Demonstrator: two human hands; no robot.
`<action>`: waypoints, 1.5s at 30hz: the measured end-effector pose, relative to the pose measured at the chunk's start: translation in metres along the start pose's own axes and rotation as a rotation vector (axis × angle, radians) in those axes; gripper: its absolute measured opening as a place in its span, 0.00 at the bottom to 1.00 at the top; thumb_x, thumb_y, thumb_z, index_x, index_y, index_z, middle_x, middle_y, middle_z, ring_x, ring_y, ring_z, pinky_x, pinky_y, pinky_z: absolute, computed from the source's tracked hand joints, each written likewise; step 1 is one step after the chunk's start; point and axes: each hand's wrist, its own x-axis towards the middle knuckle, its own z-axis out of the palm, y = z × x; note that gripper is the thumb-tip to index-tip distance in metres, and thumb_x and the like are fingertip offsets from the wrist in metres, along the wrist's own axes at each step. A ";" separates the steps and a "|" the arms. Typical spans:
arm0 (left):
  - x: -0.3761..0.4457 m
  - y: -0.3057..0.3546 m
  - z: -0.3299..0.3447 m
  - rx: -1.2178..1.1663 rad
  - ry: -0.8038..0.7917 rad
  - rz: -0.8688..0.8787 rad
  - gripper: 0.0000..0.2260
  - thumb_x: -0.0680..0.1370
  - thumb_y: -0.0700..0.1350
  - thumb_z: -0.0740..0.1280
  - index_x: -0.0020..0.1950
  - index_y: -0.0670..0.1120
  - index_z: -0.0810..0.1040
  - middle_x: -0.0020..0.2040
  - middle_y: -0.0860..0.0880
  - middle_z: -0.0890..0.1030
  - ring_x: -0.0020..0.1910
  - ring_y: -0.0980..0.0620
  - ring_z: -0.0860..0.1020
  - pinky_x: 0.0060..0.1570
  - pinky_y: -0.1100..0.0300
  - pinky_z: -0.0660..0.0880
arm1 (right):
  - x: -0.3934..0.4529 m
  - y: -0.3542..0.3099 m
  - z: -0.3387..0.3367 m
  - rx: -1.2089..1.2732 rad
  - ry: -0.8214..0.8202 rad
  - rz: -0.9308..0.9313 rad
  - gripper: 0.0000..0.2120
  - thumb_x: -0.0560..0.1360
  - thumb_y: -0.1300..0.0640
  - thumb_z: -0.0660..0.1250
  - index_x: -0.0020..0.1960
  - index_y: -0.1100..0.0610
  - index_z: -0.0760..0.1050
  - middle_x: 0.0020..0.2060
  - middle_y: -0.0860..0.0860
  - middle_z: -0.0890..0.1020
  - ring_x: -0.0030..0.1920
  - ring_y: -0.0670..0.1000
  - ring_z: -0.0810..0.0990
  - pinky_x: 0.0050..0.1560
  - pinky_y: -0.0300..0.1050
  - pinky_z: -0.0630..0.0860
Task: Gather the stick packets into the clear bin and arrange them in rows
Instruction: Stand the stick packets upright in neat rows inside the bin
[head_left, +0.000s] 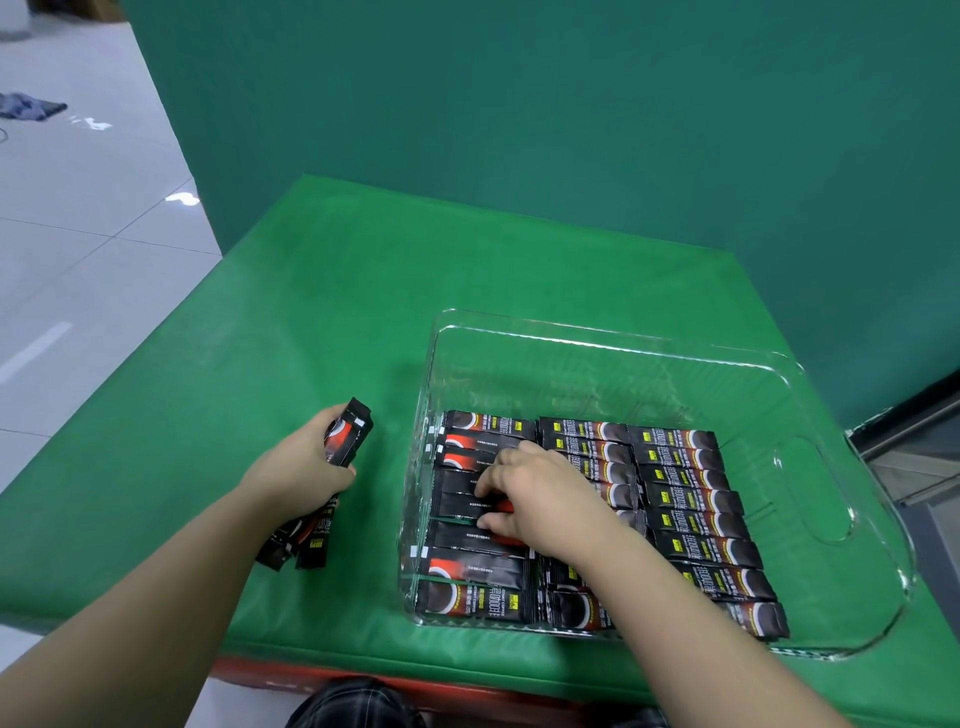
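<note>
1. Head view, the bin: the clear bin (810, 525) sits on the green table (322, 322), to the person's right of centre; its walls are see-through and glossy, with a cut-out handle in the right-hand wall
2. Head view, what is already in: black-and-red stick packets (691, 488) lie flat on the bin floor in three rows, side by side and touching; the right row looks tidy, while the left row shows a thin gap near its middle
3. Head view, right hand: the right hand (535, 499) reaches inside the bin over the left and middle rows, fingers bent and pinching a packet with a red end down into the gap of the left row
4. Head view, left hand: the left hand (306, 467) rests on the table beside the bin, fingers wrapped round a bundle of packets (345, 436) whose ends stick out above and below the fist
5. Handling, as a judgement: the packets look light, thin and slightly limp, with slick film that would slide against its neighbours; a bundle likely fans out if gripped loosely
6. Where to hold: a single packet is probably best pinched across its middle, flat sides between thumb and fingertips, so the ends do not droop and it drops level into its row
</note>
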 end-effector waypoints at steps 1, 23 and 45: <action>0.000 0.000 0.000 0.000 -0.003 0.000 0.33 0.75 0.41 0.70 0.75 0.56 0.60 0.45 0.52 0.80 0.39 0.48 0.81 0.46 0.49 0.80 | 0.000 0.000 -0.001 0.001 0.001 0.001 0.20 0.74 0.45 0.67 0.64 0.50 0.74 0.57 0.49 0.76 0.59 0.50 0.68 0.59 0.47 0.67; -0.092 0.091 -0.053 0.270 0.282 0.298 0.36 0.77 0.48 0.66 0.75 0.64 0.45 0.39 0.53 0.77 0.33 0.49 0.77 0.35 0.54 0.75 | -0.051 -0.056 -0.092 0.427 0.445 -0.008 0.28 0.77 0.48 0.65 0.73 0.48 0.59 0.68 0.42 0.64 0.59 0.44 0.73 0.63 0.44 0.69; -0.128 0.124 -0.031 0.610 0.392 0.571 0.35 0.75 0.48 0.64 0.76 0.62 0.48 0.60 0.57 0.78 0.52 0.51 0.79 0.38 0.59 0.66 | -0.070 -0.046 -0.092 0.447 0.509 0.008 0.02 0.77 0.54 0.64 0.46 0.51 0.74 0.39 0.40 0.73 0.42 0.43 0.71 0.44 0.39 0.67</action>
